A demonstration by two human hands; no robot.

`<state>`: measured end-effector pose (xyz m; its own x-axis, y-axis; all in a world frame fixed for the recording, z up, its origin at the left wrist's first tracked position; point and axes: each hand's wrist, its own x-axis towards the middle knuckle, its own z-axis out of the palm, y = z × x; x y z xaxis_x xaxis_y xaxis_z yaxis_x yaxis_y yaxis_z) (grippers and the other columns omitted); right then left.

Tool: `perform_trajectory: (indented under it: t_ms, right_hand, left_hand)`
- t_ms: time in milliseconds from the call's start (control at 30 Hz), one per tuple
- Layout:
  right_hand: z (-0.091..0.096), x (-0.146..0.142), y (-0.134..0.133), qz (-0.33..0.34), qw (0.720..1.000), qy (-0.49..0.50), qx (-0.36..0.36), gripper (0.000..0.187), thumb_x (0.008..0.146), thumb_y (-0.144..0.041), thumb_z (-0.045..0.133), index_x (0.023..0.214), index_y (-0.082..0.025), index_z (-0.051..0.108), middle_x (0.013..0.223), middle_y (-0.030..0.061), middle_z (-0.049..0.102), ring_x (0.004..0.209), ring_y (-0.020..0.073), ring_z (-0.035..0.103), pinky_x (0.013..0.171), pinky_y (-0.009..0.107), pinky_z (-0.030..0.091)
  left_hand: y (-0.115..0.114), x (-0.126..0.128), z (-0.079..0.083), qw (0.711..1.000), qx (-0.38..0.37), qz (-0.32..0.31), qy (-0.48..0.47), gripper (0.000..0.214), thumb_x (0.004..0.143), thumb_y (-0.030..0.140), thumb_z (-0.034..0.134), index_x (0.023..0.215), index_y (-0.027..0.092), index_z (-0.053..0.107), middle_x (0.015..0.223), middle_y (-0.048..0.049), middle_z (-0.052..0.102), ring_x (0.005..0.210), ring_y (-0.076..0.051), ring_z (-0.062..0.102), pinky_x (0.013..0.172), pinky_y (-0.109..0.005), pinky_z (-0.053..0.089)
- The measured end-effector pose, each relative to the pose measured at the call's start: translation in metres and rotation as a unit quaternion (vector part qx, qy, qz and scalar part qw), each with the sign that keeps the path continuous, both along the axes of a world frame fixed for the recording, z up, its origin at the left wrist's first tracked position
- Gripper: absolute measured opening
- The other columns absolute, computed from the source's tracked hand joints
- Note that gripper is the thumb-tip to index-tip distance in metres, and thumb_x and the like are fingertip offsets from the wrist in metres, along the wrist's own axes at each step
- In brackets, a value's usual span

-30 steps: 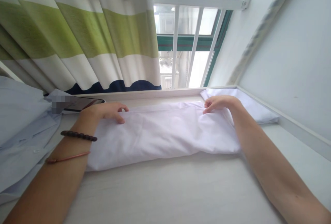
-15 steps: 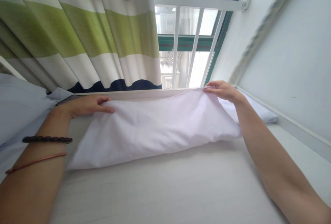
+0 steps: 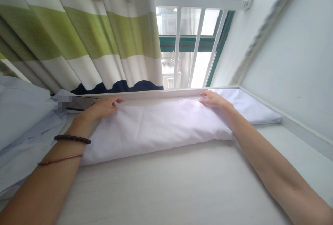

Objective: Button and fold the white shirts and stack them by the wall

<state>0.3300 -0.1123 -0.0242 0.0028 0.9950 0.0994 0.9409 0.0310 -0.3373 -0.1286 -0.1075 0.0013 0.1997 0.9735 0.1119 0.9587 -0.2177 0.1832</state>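
A folded white cloth (image 3: 161, 128) lies flat and lengthwise across the pale surface, close to the back ledge. My left hand (image 3: 108, 107) rests at its upper left corner, fingers apart and the fingertips raised past the edge. At the upper right part of the cloth, my right hand (image 3: 212, 99) lies with fingers stretched out and the thumb apart, touching the fabric along its far edge. A dark bead bracelet and a thin reddish band are on my left wrist. Another folded white cloth (image 3: 247, 105) sits in the right back corner, partly behind my right hand.
White and pale blue cloth (image 3: 23, 114) is heaped at the left. A dark-edged flat item (image 3: 80, 103) lies behind my left hand. A striped curtain (image 3: 91, 34) hangs at the back, beside a window with white railing bars (image 3: 197, 48). A white wall (image 3: 293, 62) borders the right.
The far edge of the cloth has come down and lies flatter. My left hand has moved right, and my right hand has lowered and shifted slightly left. Both hands have loosened from their pinch.
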Motion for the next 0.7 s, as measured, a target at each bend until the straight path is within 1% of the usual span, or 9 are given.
perform_trajectory:
  t_ms: [100,167,233,333,400,467,533,600,700]
  right_hand:
    - [0.025,-0.015,-0.013,0.032,0.997,-0.047,-0.051,0.058,0.081,-0.045,0.056,0.133,-0.019,0.052,0.141,0.0102,0.047,0.131,0.0303,0.04,0.107,0.038,0.033]
    - [0.03,-0.032,-0.02,0.082,0.993,-0.05,-0.072,0.063,0.085,-0.054,0.048,0.139,-0.02,0.045,0.146,0.0092,0.042,0.133,0.0296,0.038,0.108,0.038,0.032]
    - [0.02,-0.051,-0.023,0.118,0.988,-0.071,-0.068,0.068,0.088,-0.058,0.039,0.143,-0.017,0.039,0.15,0.0115,0.035,0.138,0.0291,0.029,0.112,0.038,0.024]
    - [-0.013,-0.074,-0.023,0.098,0.987,-0.091,-0.083,0.069,0.092,-0.059,0.025,0.15,-0.02,0.025,0.158,0.0098,0.009,0.144,0.0298,0.009,0.115,0.044,0.011]
    - [-0.032,-0.081,-0.021,0.085,0.988,-0.093,-0.09,0.067,0.094,-0.058,0.016,0.151,-0.023,0.017,0.158,0.0072,0.005,0.145,0.027,0.003,0.115,0.046,0.005]
    - [-0.041,-0.081,-0.021,0.093,0.986,-0.098,-0.102,0.068,0.093,-0.059,0.014,0.152,-0.024,0.013,0.159,0.0064,0.005,0.145,0.0259,0.002,0.115,0.046,0.003]
    - [-0.038,-0.078,-0.024,0.112,0.981,-0.106,-0.119,0.071,0.092,-0.061,0.017,0.152,-0.022,0.014,0.158,0.0069,0.008,0.145,0.0261,0.003,0.116,0.046,0.004]
    - [-0.027,-0.073,-0.029,0.128,0.976,-0.116,-0.134,0.075,0.09,-0.062,0.024,0.151,-0.02,0.017,0.158,0.0078,0.013,0.144,0.0271,0.008,0.116,0.045,0.007]
    - [-0.006,-0.066,-0.037,0.163,0.964,-0.123,-0.171,0.083,0.082,-0.066,0.042,0.15,-0.022,0.023,0.156,0.0076,0.021,0.141,0.0304,0.023,0.113,0.043,0.022]
  left_hand:
    - [-0.004,0.016,-0.001,0.996,-0.022,-0.088,0.016,0.049,0.087,0.034,0.041,0.13,0.012,0.049,0.134,-0.0077,0.053,0.109,-0.02,0.054,0.101,-0.032,0.038]
    - [-0.008,0.032,-0.006,0.991,-0.059,-0.124,0.001,0.057,0.091,0.047,0.035,0.138,0.014,0.041,0.144,-0.0077,0.044,0.125,-0.022,0.045,0.108,-0.033,0.031]
    - [-0.013,0.049,-0.016,0.985,-0.107,-0.136,0.02,0.065,0.092,0.054,0.029,0.146,0.017,0.031,0.153,-0.007,0.029,0.138,-0.023,0.029,0.114,-0.037,0.02]
    - [-0.019,0.067,-0.033,0.973,-0.18,-0.091,0.108,0.071,0.092,0.058,0.023,0.152,0.021,0.014,0.158,-0.005,0.005,0.145,-0.027,0.004,0.115,-0.045,0.006]
    - [-0.02,0.071,-0.04,0.968,-0.196,-0.067,0.143,0.072,0.091,0.059,0.021,0.152,0.024,0.008,0.158,-0.0035,-0.001,0.145,-0.028,-0.002,0.115,-0.047,0.004]
    - [-0.021,0.071,-0.04,0.965,-0.198,-0.069,0.154,0.074,0.09,0.061,0.02,0.152,0.023,0.007,0.158,-0.004,0.001,0.145,-0.027,-0.001,0.115,-0.046,0.005]
    - [-0.023,0.068,-0.033,0.963,-0.199,-0.087,0.158,0.077,0.088,0.062,0.025,0.152,0.022,0.011,0.158,-0.0061,0.009,0.145,-0.028,0.007,0.115,-0.045,0.01]
    - [-0.026,0.066,-0.022,0.961,-0.203,-0.106,0.158,0.077,0.086,0.06,0.032,0.151,0.021,0.018,0.156,-0.0089,0.02,0.142,-0.03,0.019,0.113,-0.045,0.018]
    - [-0.031,0.063,-0.006,0.959,-0.211,-0.125,0.144,0.074,0.082,0.054,0.041,0.147,0.02,0.028,0.15,-0.0104,0.033,0.135,-0.028,0.034,0.109,-0.04,0.027]
